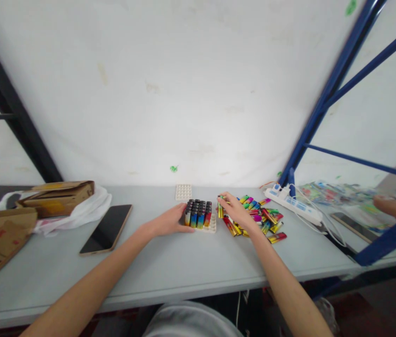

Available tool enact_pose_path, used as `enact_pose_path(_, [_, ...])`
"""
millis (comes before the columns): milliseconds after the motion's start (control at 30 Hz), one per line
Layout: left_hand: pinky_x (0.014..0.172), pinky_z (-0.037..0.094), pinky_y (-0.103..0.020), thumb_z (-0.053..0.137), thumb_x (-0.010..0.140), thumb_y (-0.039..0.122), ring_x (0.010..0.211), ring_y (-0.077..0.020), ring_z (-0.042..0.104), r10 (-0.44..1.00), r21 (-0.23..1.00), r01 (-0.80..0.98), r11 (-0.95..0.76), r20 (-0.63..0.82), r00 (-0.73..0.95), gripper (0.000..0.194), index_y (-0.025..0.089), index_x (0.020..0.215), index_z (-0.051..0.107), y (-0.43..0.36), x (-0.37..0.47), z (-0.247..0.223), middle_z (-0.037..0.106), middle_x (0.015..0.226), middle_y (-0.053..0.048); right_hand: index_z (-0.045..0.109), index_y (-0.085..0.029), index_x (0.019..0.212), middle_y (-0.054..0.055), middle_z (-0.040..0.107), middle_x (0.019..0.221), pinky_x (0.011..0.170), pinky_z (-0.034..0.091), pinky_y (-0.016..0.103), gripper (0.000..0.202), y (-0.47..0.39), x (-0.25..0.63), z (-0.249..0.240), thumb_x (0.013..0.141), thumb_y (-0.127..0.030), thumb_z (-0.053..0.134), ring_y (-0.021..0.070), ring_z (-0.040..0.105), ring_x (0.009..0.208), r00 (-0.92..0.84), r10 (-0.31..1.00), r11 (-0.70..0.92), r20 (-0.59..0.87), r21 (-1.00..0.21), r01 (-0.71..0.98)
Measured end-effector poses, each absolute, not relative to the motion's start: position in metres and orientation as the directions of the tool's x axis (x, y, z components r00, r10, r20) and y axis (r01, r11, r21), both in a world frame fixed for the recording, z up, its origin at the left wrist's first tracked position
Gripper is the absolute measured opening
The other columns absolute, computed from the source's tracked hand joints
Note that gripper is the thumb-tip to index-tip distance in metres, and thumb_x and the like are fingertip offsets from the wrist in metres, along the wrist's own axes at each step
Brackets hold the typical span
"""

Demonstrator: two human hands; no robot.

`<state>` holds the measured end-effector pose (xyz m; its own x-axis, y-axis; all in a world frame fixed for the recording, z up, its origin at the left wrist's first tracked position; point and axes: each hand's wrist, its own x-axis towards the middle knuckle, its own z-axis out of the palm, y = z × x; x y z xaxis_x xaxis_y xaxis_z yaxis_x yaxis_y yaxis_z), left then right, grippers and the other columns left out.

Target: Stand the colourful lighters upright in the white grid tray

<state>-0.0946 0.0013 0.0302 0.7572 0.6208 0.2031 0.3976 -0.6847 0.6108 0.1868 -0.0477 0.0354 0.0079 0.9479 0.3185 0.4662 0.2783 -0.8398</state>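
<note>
Several lighters (198,214) with black tops stand upright in rows in a cream tray (212,228), whose holes show bare along the right and front. My left hand (173,220) rests against the left side of this group, thumb and fingers apart around its corner. Between the fingers of my right hand (235,210) is a gold-green lighter (220,208), held upright just right of the tray. A loose pile of shiny coloured lighters (271,220) lies beside and beyond my right hand, partly hidden by it.
A second cream tray (183,192) lies near the wall. At left are a phone (107,229), cardboard boxes (60,199) and a white bag (94,206). A power strip (294,204) and blue frame (310,121) stand right; another person's hand (391,206) is beyond.
</note>
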Motion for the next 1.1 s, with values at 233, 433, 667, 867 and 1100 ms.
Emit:
enact_pose_path(233, [0.114,0.044,-0.046,0.085,0.075,0.048,0.128,-0.0357,0.059,0.619,0.611,0.388,-0.69,0.219,0.755,0.078,0.02,0.141,0.053,0.005,-0.096,0.025,0.064,0.139,-0.012,0.056,-0.025,0.105,-0.007,0.048,0.069,0.059,0.049,0.025,0.04,-0.066,0.175,0.05,0.09,-0.061,0.065,0.0118,0.047,0.057,-0.039,0.968,0.249,0.246,-0.965,0.088])
enact_pose_path(433, [0.112,0.045,-0.047,0.086,0.074,0.048,0.126,-0.0364,0.06,0.63,0.606,0.411,-0.681,0.199,0.751,0.077,0.018,0.138,0.055,0.006,-0.096,0.024,0.065,0.136,-0.013,0.052,-0.022,0.087,-0.005,0.044,0.071,0.05,0.032,0.022,0.04,-0.068,0.172,0.05,0.097,-0.062,0.053,0.0115,0.04,0.058,-0.021,0.955,0.281,0.297,-0.877,0.389])
enact_pose_path(667, [0.112,0.045,-0.046,0.085,0.077,0.051,0.126,-0.0358,0.06,0.621,0.594,0.412,-0.691,0.195,0.76,0.078,0.017,0.139,0.052,0.007,-0.097,0.023,0.064,0.138,-0.013,0.034,-0.022,0.058,-0.004,0.032,0.058,0.059,0.025,0.027,0.053,-0.07,0.165,0.052,0.094,-0.057,0.048,0.0125,0.037,0.061,0.062,0.885,0.293,0.461,-0.656,0.696])
enact_pose_path(867, [0.113,0.045,-0.047,0.086,0.075,0.051,0.128,-0.0366,0.059,0.626,0.6,0.412,-0.686,0.199,0.754,0.08,0.018,0.139,0.053,0.007,-0.097,0.023,0.064,0.138,-0.013,0.034,-0.022,0.054,-0.004,0.026,0.056,0.058,0.022,0.028,0.04,-0.07,0.165,0.048,0.085,-0.042,0.05,0.0113,0.035,0.057,0.093,0.877,0.239,0.471,-0.596,0.766])
enact_pose_path(1100, [0.113,0.045,-0.046,0.085,0.077,0.051,0.127,-0.0352,0.06,0.61,0.6,0.393,-0.697,0.208,0.764,0.078,0.019,0.14,0.053,0.003,-0.096,0.029,0.064,0.139,-0.012,0.041,-0.021,0.057,-0.003,0.037,0.056,0.06,0.024,0.028,0.046,-0.069,0.163,0.05,0.09,-0.051,0.047,0.0133,0.041,0.06,0.092,0.875,0.247,0.476,-0.601,0.76])
